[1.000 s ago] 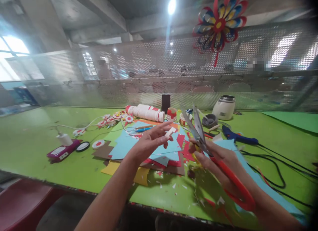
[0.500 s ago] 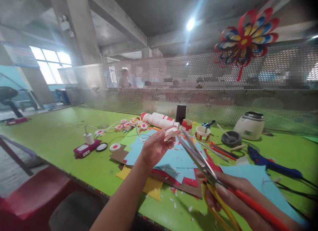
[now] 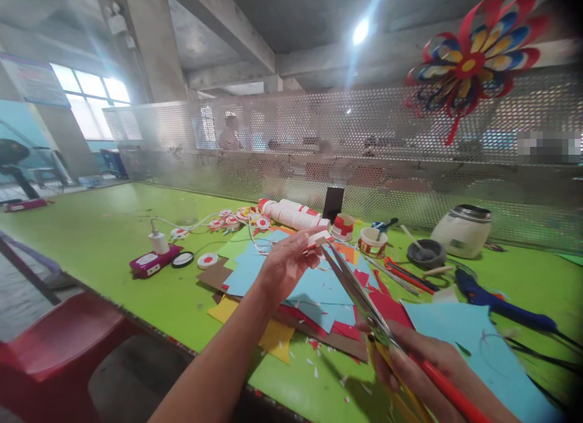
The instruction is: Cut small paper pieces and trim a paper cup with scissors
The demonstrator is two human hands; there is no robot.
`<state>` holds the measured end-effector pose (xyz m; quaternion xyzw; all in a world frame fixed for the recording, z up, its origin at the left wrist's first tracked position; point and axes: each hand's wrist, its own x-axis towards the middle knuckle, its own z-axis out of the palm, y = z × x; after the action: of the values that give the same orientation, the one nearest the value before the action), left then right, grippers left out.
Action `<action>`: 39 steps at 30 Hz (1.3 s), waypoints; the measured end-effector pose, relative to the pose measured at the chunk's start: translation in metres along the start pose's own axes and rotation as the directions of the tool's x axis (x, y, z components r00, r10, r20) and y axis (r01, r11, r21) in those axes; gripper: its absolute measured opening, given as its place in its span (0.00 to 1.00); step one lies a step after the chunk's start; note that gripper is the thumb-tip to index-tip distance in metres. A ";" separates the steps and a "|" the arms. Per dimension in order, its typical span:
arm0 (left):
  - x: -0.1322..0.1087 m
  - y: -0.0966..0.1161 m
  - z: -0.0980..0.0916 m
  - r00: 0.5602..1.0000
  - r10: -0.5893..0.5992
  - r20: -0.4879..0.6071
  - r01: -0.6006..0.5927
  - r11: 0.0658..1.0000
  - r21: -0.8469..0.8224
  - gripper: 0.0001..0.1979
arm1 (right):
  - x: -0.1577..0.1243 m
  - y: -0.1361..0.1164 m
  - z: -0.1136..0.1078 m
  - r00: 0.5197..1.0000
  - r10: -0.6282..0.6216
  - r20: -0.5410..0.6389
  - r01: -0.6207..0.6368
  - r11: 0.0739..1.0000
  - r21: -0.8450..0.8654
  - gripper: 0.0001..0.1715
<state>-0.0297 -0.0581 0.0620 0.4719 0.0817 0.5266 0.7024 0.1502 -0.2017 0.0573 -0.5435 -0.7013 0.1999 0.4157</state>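
Observation:
Over the paper pile, my left hand (image 3: pixel 285 265) pinches a small white-and-red paper cup piece (image 3: pixel 320 237) between thumb and fingers. My right hand (image 3: pixel 428 353) is closed on scissors (image 3: pixel 359 295) with yellow handles. Their long metal blades point up and left, and the tips reach the edge of the cup piece. A slim red stick (image 3: pixel 449 383) also lies in my right hand; its kind does not show. Light-blue paper sheets (image 3: pixel 305 289) lie beneath my hands, with red and white scraps scattered about.
White paper cups (image 3: pixel 296 216) lie stacked behind my left hand. A blue glue gun (image 3: pixel 505 301), a grey bowl (image 3: pixel 426 254) and a white jar (image 3: pixel 462 232) are at right. At left are a purple power strip (image 3: pixel 152 262) and white-and-red discs (image 3: pixel 208 260).
The scissor blades have come closer together, with their tips now at the cup piece. My left hand has turned the piece slightly. The whole view has shifted a little.

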 end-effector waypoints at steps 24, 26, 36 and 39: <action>-0.001 -0.004 0.013 0.998 0.021 -0.059 -0.018 0.998 0.056 0.17 | 0.000 0.007 0.004 0.999 -0.037 -0.020 0.036 0.997 -0.063 0.20; -0.001 -0.004 0.012 0.999 0.018 -0.042 -0.016 0.999 0.050 0.17 | 0.000 0.007 0.004 0.999 -0.035 -0.022 0.034 0.997 -0.065 0.20; -0.003 -0.004 0.013 1.000 -0.002 -0.028 0.004 0.998 0.058 0.17 | 0.001 0.004 0.002 1.000 -0.019 -0.006 0.019 0.996 -0.087 0.20; -0.003 -0.004 0.013 1.000 -0.002 -0.013 0.002 0.999 0.054 0.16 | 0.001 0.005 0.001 1.000 -0.020 0.004 0.020 0.994 -0.105 0.20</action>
<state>-0.0211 -0.0682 0.0649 0.4871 0.1010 0.5266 0.6894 0.1523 -0.1989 0.0531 -0.5572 -0.7169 0.1595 0.3875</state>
